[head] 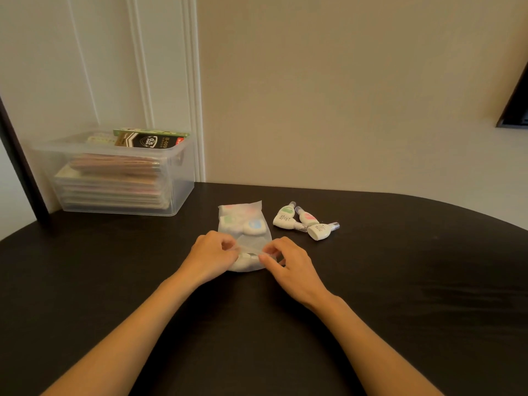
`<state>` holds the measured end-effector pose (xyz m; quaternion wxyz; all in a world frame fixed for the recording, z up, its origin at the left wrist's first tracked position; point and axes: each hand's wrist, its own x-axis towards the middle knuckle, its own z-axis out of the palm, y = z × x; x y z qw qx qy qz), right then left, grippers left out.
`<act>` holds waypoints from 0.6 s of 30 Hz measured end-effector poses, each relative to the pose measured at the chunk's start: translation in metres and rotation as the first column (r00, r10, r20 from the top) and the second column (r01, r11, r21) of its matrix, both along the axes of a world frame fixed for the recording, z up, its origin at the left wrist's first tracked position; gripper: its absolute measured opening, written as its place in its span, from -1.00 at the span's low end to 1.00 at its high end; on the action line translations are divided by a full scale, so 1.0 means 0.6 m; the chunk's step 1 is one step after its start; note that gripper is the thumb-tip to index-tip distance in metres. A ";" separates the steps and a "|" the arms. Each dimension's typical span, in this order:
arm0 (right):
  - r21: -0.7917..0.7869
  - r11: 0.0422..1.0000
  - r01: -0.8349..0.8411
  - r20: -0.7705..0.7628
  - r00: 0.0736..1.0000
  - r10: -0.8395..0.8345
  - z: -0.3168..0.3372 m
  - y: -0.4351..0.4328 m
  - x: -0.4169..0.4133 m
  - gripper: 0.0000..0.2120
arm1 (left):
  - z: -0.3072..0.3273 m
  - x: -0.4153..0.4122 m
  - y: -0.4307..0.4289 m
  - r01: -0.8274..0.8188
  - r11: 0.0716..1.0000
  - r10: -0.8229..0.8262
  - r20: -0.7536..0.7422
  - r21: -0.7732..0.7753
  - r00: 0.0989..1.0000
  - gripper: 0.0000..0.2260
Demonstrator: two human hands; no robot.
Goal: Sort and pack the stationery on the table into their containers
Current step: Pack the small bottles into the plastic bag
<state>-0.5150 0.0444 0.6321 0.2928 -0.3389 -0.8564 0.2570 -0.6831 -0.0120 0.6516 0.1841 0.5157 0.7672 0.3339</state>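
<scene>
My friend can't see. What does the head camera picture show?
The left hand and right hand pinch the near end of a frosted plastic bag of correction tapes on a dark table. Three loose correction tapes lie to its right; a clear storage bin of stationery stands back left.

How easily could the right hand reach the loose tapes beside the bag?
Probably easily: the tapes lie on bare table just beyond the right hand, nothing between, though it must release the bag first.
</scene>
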 end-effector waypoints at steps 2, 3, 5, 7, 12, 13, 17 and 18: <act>0.004 0.999 0.038 -0.004 0.999 -0.038 0.001 0.000 0.000 -0.84 | 0.004 0.005 0.004 -0.086 0.996 0.082 0.126 0.026 0.989 -0.83; -0.002 0.998 0.060 -0.012 0.998 -0.061 0.002 0.000 0.001 -0.85 | 0.004 0.007 0.004 -0.123 0.992 0.115 0.150 0.043 0.982 -0.83; -0.005 0.996 0.092 -0.001 0.996 -0.092 0.002 0.000 0.002 -0.90 | 0.008 0.013 0.002 -0.073 0.997 0.071 0.056 0.028 0.996 -0.83; -0.006 0.994 0.105 0.037 0.994 -0.105 0.002 0.000 0.003 -0.98 | 0.009 0.021 -0.002 0.023 1.000 -0.023 -0.019 -0.019 1.000 -0.79; -0.060 0.994 0.093 0.094 0.992 -0.087 0.002 -0.004 0.000 -0.91 | 0.014 0.025 -0.005 0.074 0.993 -0.088 -0.165 -0.090 0.982 -0.75; -0.050 0.995 0.082 0.103 0.992 -0.076 0.002 -0.006 0.000 -0.90 | 0.013 0.025 -0.004 0.059 0.995 -0.074 -0.210 -0.074 0.975 -0.76; 0.048 0.998 0.035 0.145 0.989 -0.041 0.005 -0.011 0.000 -0.89 | 0.013 0.033 -0.004 -0.030 0.999 0.024 -0.370 -0.012 0.929 -0.81; 0.067 0.997 0.027 0.158 0.987 -0.037 0.006 -0.012 0.000 -0.87 | 0.011 0.036 -0.003 -0.049 0.999 0.041 -0.413 -0.009 0.910 -0.80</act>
